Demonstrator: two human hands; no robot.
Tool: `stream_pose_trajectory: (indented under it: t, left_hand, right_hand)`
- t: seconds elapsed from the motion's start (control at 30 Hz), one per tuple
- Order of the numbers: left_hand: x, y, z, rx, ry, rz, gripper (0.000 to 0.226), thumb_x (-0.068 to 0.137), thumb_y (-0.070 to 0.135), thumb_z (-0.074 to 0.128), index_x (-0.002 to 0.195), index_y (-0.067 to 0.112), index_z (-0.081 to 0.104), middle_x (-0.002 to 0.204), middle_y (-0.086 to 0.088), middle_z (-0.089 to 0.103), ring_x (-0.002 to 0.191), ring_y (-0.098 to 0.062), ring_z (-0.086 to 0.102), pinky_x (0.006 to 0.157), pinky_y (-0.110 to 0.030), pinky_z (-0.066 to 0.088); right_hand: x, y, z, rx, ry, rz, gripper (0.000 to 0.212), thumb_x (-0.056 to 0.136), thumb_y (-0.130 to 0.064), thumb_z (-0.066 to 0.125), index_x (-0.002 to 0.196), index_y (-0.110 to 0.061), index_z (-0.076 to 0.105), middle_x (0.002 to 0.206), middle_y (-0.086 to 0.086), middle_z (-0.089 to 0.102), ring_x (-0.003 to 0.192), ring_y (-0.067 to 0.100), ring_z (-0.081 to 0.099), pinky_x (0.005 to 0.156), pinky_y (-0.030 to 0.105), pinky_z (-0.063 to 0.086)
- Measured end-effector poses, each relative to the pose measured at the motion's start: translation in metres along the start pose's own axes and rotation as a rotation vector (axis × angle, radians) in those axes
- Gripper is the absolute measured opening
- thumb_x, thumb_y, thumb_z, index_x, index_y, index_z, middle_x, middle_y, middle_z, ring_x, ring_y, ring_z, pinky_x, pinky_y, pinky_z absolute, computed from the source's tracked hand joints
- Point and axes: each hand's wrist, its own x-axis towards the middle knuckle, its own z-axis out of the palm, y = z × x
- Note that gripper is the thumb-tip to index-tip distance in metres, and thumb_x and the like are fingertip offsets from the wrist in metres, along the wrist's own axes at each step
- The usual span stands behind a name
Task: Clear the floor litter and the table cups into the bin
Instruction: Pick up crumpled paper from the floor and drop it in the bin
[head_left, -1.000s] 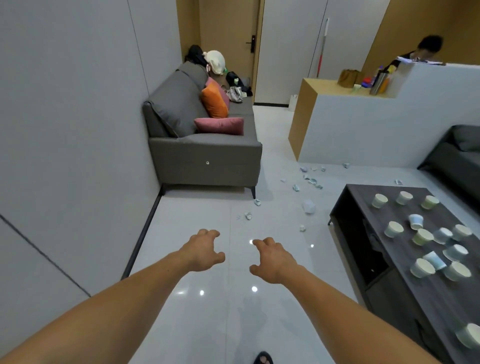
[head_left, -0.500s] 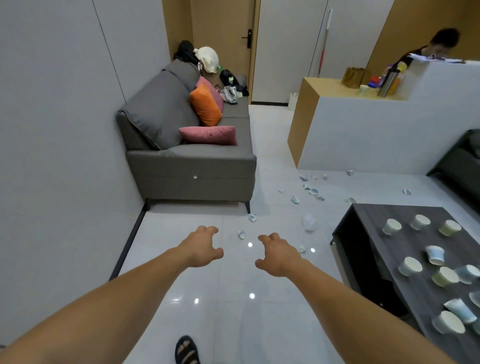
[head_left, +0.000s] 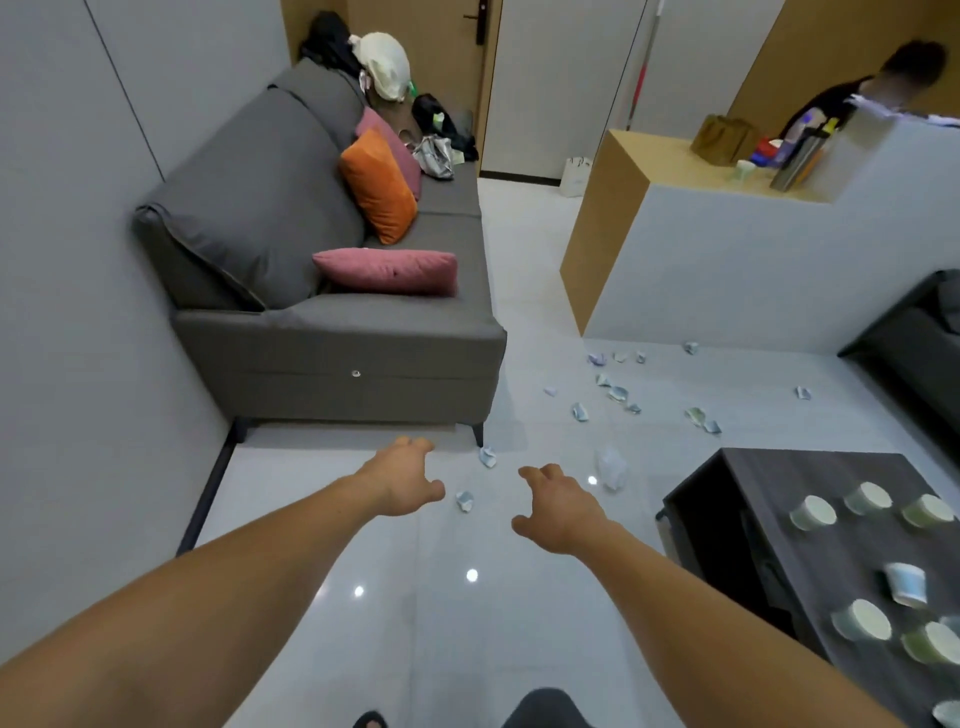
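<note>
Both my arms stretch forward over the pale tiled floor. My left hand (head_left: 404, 480) and my right hand (head_left: 560, 506) hold nothing, their fingers loosely spread. A small crumpled scrap (head_left: 464, 500) lies on the floor between them, another scrap (head_left: 487, 457) sits by the sofa leg, and a crumpled clear wrapper (head_left: 612, 466) lies to the right. Several more scraps (head_left: 618, 393) are scattered farther off. Several paper cups (head_left: 813, 512) stand on the dark coffee table (head_left: 753, 467) at the right. No bin is in view.
A grey sofa (head_left: 337, 358) with pink and orange cushions stands against the left wall. A white and wood counter (head_left: 727, 270) stands behind the litter, with a person behind it. A dark sofa (head_left: 914, 353) shows at the right edge.
I have moved forward toward the sofa and the litter. The coffee table has slid right and down in view. Both hands stay open and held out.
</note>
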Motion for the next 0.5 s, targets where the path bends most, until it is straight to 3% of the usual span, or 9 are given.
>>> stream_pose_trajectory:
  t: [0.23,0.5]
  left_hand:
    - [0.106,-0.006,-0.012,-0.033,-0.071,-0.078,0.071,0.087,0.04,0.059,0.148,0.02,0.027,0.152,-0.006,0.029,0.132,-0.027,0.04,0.105,-0.038,0.039]
    - [0.253,0.001,-0.004,-0.116,-0.147,-0.322,0.069,0.088,0.04,0.059,0.147,0.02,0.028,0.15,-0.007,0.03,0.128,-0.028,0.043,0.104,-0.041,0.041]
  right_hand:
    - [0.119,0.017,-0.012,-0.014,-0.129,-0.047,0.075,0.088,-0.041,0.06,0.151,-0.023,0.024,0.146,0.006,0.034,0.125,0.028,0.044,0.096,0.038,0.046]
    - [0.303,0.061,-0.016,-0.086,-0.318,-0.208,0.07,0.088,-0.038,0.058,0.148,-0.022,0.026,0.142,0.007,0.036,0.121,0.028,0.046,0.092,0.038,0.047]
